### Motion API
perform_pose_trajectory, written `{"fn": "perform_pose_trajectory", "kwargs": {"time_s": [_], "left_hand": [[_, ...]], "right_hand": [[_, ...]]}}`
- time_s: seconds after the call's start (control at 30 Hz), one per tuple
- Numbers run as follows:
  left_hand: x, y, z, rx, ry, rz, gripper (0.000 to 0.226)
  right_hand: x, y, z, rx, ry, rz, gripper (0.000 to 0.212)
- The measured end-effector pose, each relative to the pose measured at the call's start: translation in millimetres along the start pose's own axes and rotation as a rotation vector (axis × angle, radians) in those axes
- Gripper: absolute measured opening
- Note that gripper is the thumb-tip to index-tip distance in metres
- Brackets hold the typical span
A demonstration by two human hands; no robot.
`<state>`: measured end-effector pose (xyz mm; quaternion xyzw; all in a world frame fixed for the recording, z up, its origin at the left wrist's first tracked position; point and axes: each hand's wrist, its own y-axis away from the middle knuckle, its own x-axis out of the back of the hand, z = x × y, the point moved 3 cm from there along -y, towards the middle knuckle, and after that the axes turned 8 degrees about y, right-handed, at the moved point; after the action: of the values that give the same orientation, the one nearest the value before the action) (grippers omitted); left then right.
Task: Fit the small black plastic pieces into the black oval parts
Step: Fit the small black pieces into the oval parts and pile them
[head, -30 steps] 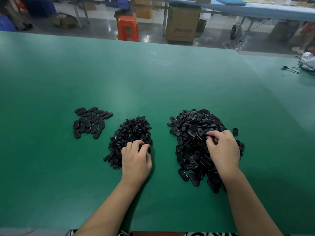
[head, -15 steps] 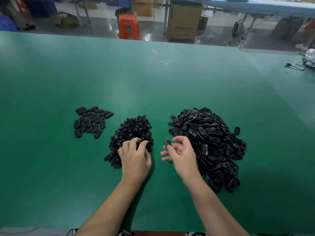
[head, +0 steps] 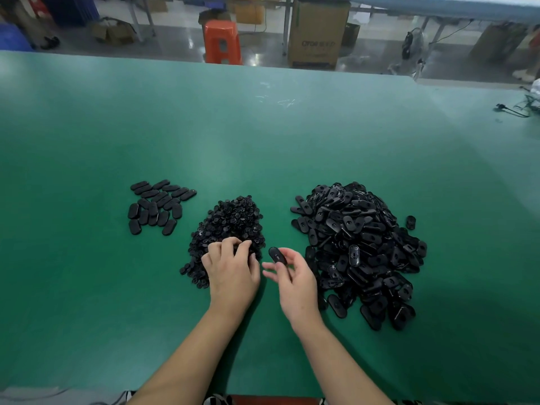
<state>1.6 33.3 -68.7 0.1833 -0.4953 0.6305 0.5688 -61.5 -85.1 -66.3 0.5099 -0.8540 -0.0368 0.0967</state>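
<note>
In the head view, a green counter (head: 263, 135) carries three groups of black parts. At the middle lies a heap of small black plastic pieces (head: 230, 220); to the right of it, well apart, a larger pile of black oval parts (head: 359, 244), many showing a slot in the middle; to the far left, a flat cluster of oval parts (head: 157, 206) lying face down, close together.

The left hand (head: 232, 268) rests on the near edge of the heap of small pieces, knuckles up, its fingers curled down into the pieces — whether its grip has actually caught one cannot be told, since the fingertips are buried among them.

The right hand (head: 295, 280) hovers between the heap and the big pile, just beside the left hand, palm turned toward it. Its grip is closed on a single oval part (head: 277, 255), pinched between thumb and fingers and held up above the counter, one end pointing away from the person, the slotted face in view.

One stray oval part (head: 410, 222) lies alone just right of the big pile.

Beyond the counter's far edge stand an orange stool (head: 222, 39) and a cardboard box (head: 318, 36) on the floor.
</note>
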Motion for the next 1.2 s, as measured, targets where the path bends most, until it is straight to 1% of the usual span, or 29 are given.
{"fn": "perform_pose_trajectory", "kwargs": {"time_s": [0.23, 0.37, 0.5, 0.57, 0.63, 0.73, 0.8, 0.87, 0.93, 0.97, 1.1, 1.2], "left_hand": [[1, -1, -2, 0.003, 0.023, 0.030, 0.020], [1, 1, -1, -0.013, 0.029, 0.034, 0.008], [2, 1, 0, -0.011, 0.035, 0.030, 0.011], [4, 1, 1, -0.014, 0.045, 0.045, 0.010], [6, 1, 1, -0.021, 0.074, 0.075, 0.010], [11, 0, 1, -0.089, 0.211, 0.120, 0.008], [16, 0, 2, -0.082, 0.361, 0.090, 0.007], [21, 1, 1, 0.015, 0.494, 0.048, 0.008], [23, 2, 1, 0.071, 0.568, 0.017, 0.008], [23, 4, 2, 0.072, 0.585, -0.001, 0.008], [21, 11, 13, -0.064, 0.572, -0.099, 0.009], [18, 16, 19, -0.125, 0.538, -0.114, 0.008]], "right_hand": [[1, -5, 3, -0.058, -0.114, 0.006, 0.017], [3, -7, 4, -0.086, -0.138, 0.004, 0.021], [2, -3, 3, -0.078, -0.124, 0.010, 0.026], [3, -1, 2, -0.064, -0.108, 0.019, 0.022], [4, 3, 1, -0.042, -0.084, 0.013, 0.014], [4, 5, 0, -0.004, -0.039, -0.013, 0.005], [3, 5, 0, 0.011, -0.024, -0.017, 0.003], [3, 4, 0, 0.019, -0.013, -0.021, 0.007], [3, 4, 0, 0.021, -0.006, -0.027, 0.012], [3, 3, 0, 0.020, -0.009, -0.031, 0.013], [6, 3, 1, 0.015, -0.027, -0.017, 0.012], [7, 3, 4, 0.023, -0.025, 0.015, 0.014]]}}
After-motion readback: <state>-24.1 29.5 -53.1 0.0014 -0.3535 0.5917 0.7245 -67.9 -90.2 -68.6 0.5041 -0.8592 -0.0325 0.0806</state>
